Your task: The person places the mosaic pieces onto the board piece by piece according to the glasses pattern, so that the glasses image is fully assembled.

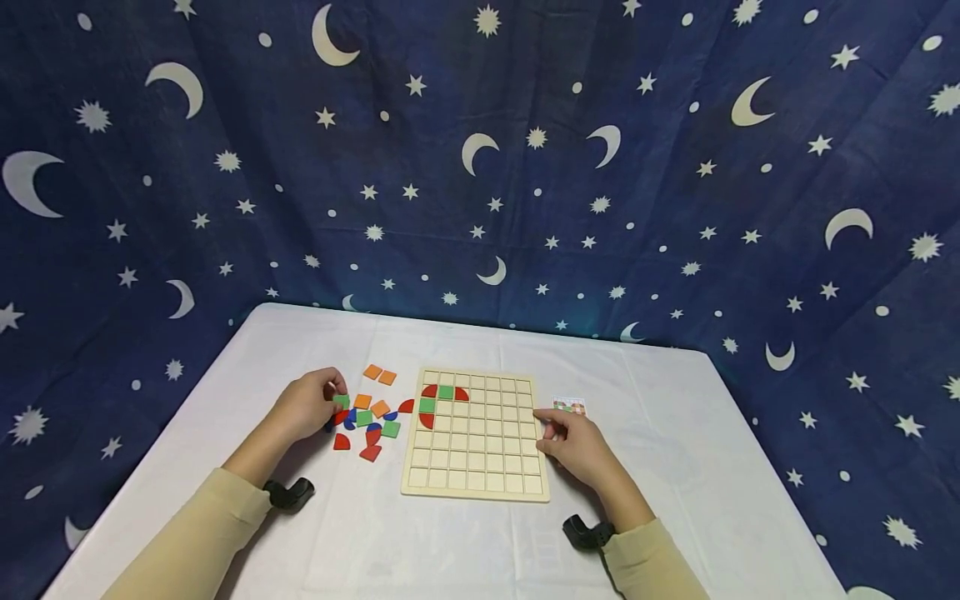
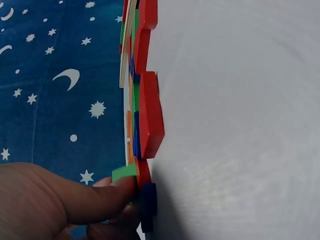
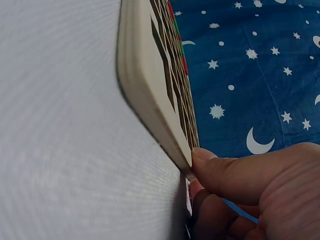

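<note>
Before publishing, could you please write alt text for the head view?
A person's left hand pinches a green tile beside loose coloured pieces; their right hand touches the right edge of a wooden grid board with red and green pieces near its far-left corner. Starry cloth hangs behind the white table.

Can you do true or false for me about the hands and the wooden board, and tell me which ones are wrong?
1. The left hand pinches a green piece. True.
2. Nothing lies left of the board. False: loose pieces lie there.
3. The right hand touches the board. True.
4. The board is completely filled. False: most of it is bare.
5. A small card lies right of the board. True.
</note>
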A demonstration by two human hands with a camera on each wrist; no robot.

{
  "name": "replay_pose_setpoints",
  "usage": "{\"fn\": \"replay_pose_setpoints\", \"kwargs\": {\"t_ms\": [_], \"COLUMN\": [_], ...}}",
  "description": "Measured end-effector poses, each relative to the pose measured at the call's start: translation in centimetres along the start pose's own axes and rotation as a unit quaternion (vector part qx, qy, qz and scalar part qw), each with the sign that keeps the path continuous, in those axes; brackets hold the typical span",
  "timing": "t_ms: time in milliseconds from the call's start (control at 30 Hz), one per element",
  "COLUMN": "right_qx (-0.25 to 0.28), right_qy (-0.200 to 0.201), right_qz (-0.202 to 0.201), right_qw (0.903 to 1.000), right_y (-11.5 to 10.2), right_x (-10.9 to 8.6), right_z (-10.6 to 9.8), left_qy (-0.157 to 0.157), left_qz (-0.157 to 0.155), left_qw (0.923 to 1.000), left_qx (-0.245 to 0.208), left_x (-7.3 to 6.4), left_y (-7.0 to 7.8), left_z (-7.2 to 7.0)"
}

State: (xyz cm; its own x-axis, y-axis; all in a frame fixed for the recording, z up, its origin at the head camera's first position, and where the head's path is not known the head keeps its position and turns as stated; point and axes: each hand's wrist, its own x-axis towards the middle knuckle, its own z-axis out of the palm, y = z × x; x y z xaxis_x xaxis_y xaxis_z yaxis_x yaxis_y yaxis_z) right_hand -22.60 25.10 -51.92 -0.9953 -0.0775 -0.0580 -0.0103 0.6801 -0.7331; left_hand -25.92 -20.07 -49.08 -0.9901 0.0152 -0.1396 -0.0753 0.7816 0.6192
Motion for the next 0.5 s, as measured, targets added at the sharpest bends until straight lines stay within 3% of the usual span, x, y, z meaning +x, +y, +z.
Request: {"fn": "replay_pose_setpoints", "kwargs": {"t_ms": [133,267,500], "right_qx": [0.002,0.001,0.002], "right_qy": [0.000,-0.001,0.001], "right_qz": [-0.006,-0.004,-0.003], "right_qw": [1.0000,1.0000,1.0000], "right_y": [0.0,0.0,0.0], "right_x": [0.0,0.0,-0.1], "right_z": [0.0,0.0,0.0], "left_qy": [0.001,0.001,-0.021], "left_qz": [0.014,0.019,0.059], "left_qw": [0.9997,0.9986,0.9939], "left_qx": [-0.018,-0.050,-0.091], "left_x": [-0.2,-0.6,-0.8], "left_y": [0.5,2.3,5.7], "left_z": [0.0,0.4,3.5]}}
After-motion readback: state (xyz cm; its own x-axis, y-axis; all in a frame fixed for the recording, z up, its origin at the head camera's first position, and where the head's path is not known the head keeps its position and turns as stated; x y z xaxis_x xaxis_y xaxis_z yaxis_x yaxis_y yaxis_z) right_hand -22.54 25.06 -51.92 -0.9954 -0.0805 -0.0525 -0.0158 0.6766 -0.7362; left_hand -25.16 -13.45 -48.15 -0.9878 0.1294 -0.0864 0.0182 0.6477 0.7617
